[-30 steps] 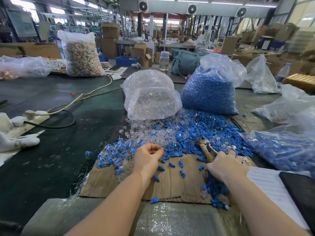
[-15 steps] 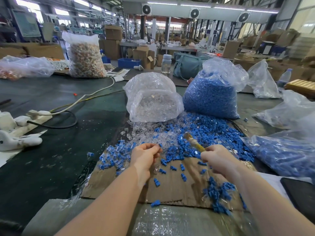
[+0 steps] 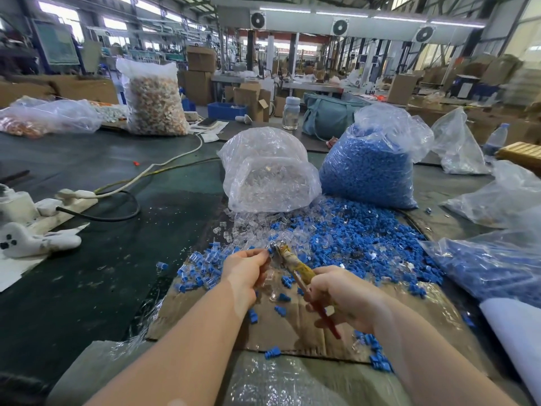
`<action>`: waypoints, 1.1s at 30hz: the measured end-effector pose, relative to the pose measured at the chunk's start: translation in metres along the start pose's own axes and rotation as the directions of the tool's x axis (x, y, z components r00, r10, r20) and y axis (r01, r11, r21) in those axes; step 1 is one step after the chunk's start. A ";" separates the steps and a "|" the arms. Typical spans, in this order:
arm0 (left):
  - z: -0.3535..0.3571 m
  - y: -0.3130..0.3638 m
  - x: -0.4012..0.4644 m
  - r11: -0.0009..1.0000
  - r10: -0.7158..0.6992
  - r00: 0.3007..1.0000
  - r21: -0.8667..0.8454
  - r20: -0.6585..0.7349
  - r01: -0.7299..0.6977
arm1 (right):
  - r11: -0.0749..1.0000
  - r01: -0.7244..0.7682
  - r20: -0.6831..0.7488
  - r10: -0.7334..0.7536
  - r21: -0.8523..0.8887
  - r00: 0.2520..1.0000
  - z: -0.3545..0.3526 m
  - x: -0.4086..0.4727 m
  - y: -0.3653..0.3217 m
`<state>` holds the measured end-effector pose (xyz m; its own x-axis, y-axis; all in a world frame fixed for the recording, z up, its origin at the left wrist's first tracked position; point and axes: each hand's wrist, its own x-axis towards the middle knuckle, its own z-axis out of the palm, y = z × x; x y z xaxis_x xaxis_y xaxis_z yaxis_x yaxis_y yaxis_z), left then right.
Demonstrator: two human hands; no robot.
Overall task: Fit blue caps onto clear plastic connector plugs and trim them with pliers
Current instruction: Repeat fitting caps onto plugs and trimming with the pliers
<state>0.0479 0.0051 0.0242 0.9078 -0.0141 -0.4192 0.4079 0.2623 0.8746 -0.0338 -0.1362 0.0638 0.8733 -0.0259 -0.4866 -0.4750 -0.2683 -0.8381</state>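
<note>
We see both forearms reaching forward over a cardboard sheet (image 3: 292, 329) on the bench (image 3: 87, 259). The left hand (image 3: 244, 269) is raised, fingers curled, its fingertips pinching a small capped plug (image 3: 270, 251) that is largely hidden. The right hand (image 3: 345, 294) is wrapped around the handles of one pair of pliers (image 3: 295, 265), which slants up and left so that its metal head meets the plug at the left fingertips; whether the head is closed on the plug we cannot tell. Beyond the hands lies a loose heap of blue caps (image 3: 366, 238) mixed with clear plugs (image 3: 248, 227), too many to count. Behind the heap stand two bags: one of clear plugs (image 3: 269, 174) ahead of the left hand, one of blue caps (image 3: 371, 165) ahead of the right. A third bag of blue parts (image 3: 491, 265) lies to the right of the right hand.
</note>
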 end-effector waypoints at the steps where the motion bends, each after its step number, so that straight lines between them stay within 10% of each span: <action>1: 0.000 0.000 0.001 1.000 0.007 1.000 0.012 -0.013 -0.007 | 1.000 0.001 0.005 -0.001 -0.008 1.000 0.001 0.000 0.000; 33: -0.009 0.019 -0.003 0.998 -0.023 0.999 0.062 -0.043 0.026 | 0.970 0.033 0.074 -0.016 -0.239 0.997 0.009 -0.001 -0.009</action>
<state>0.0520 0.0189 0.0393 0.8930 0.0217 -0.4494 0.4364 0.2013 0.8769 -0.0312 -0.1253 0.0695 0.8704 0.0494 -0.4899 -0.4057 -0.4919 -0.7704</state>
